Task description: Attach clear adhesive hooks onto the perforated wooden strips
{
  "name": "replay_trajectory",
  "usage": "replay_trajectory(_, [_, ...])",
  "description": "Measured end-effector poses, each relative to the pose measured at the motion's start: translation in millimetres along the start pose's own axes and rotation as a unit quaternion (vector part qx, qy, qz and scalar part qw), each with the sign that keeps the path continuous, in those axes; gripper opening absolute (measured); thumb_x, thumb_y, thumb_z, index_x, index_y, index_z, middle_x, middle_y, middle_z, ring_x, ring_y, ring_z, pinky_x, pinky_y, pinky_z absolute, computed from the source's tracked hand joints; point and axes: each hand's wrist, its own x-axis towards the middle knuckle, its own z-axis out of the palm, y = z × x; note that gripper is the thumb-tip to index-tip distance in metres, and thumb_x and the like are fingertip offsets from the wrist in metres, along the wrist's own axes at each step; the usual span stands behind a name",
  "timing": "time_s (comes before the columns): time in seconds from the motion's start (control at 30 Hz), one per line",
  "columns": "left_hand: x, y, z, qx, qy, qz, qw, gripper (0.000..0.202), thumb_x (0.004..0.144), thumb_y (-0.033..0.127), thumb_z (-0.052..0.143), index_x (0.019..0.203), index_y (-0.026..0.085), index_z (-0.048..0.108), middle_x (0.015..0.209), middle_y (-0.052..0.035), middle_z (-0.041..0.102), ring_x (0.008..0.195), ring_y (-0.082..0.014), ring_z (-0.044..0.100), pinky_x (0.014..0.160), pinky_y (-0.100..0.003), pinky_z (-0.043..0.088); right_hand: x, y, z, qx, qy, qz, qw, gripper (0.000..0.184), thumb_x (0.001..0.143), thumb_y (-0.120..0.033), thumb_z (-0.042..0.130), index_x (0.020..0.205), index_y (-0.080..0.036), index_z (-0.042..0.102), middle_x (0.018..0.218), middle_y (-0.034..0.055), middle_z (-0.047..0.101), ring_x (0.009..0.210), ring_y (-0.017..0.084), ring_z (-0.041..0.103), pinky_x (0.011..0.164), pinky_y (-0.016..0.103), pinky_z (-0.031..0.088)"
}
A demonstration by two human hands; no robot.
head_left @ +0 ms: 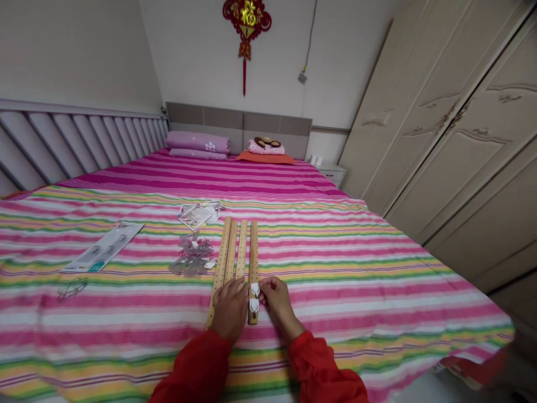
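Observation:
Several long wooden strips [240, 249] with rows of holes lie side by side on the striped bedspread [356, 268]. My left hand [230, 309] rests flat over the near ends of the left strips, fingers stretched out. My right hand [276, 298] is closed in a pinch at a small white hook [254, 289] on the rightmost strip. A second white hook [254, 305] sits just below it on the same strip. Both sleeves are red.
A heap of clear hooks [193, 257] lies left of the strips, with opened packaging [197, 214] behind it and a flat card pack [103, 246] further left. Pillows [197, 143] lie at the headboard. A wardrobe [453, 129] stands along the right.

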Motion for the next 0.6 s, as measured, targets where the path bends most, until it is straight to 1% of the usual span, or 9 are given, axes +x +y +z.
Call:
replay_trajectory(0.13, [-0.4, 0.4, -0.2, 0.002, -0.005, 0.007, 1.000, 0.038, 0.086, 0.019, 0.040, 0.117, 0.026, 0.062, 0.127, -0.0046, 0.060, 0.120, -0.0238, 0.046, 0.098, -0.043, 0.031, -1.0, 2.5, -1.0, -0.005, 0.002, -0.011, 1.000, 0.013, 0.060, -0.026, 0.068, 0.062, -0.017, 0.059, 0.041, -0.0036, 0.058, 0.034, 0.009, 0.046, 0.035, 0.019, 0.030])
replay_trajectory(0.3, [-1.6, -3.3, 2.2, 0.003, 0.009, 0.023, 1.000, 0.039, 0.085, 0.017, 0.041, 0.116, 0.027, 0.062, 0.124, -0.0029, 0.062, 0.117, -0.0231, 0.048, 0.097, -0.043, 0.031, -1.3, 3.2, -2.2, 0.006, -0.013, -0.015, 1.000, 0.014, 0.061, -0.027, 0.068, 0.063, -0.017, 0.058, 0.042, -0.0034, 0.058, 0.034, 0.009, 0.047, 0.035, 0.019, 0.030])
replay_trajectory(0.47, [-3.2, -7.2, 5.7, -0.002, -0.008, 0.037, 0.999, 0.039, 0.084, 0.017, 0.044, 0.117, 0.028, 0.062, 0.122, -0.0019, 0.064, 0.114, -0.0230, 0.050, 0.095, -0.042, 0.032, 0.7, 5.5, -3.2, 0.012, -0.015, -0.008, 1.000, 0.016, 0.056, -0.024, 0.071, 0.063, -0.017, 0.057, 0.040, -0.0051, 0.057, 0.031, 0.009, 0.045, 0.034, 0.020, 0.032])
replay_trajectory(0.6, [-4.2, -1.5, 7.5, -0.003, 0.011, 0.026, 1.000, 0.038, 0.085, 0.018, 0.043, 0.117, 0.027, 0.062, 0.122, -0.0025, 0.063, 0.115, -0.0234, 0.049, 0.096, -0.042, 0.030, 4.7, 6.8, -1.6, 0.008, -0.004, -0.005, 1.000, 0.016, 0.054, -0.022, 0.069, 0.063, -0.018, 0.056, 0.038, -0.0063, 0.055, 0.029, 0.009, 0.044, 0.032, 0.019, 0.032])
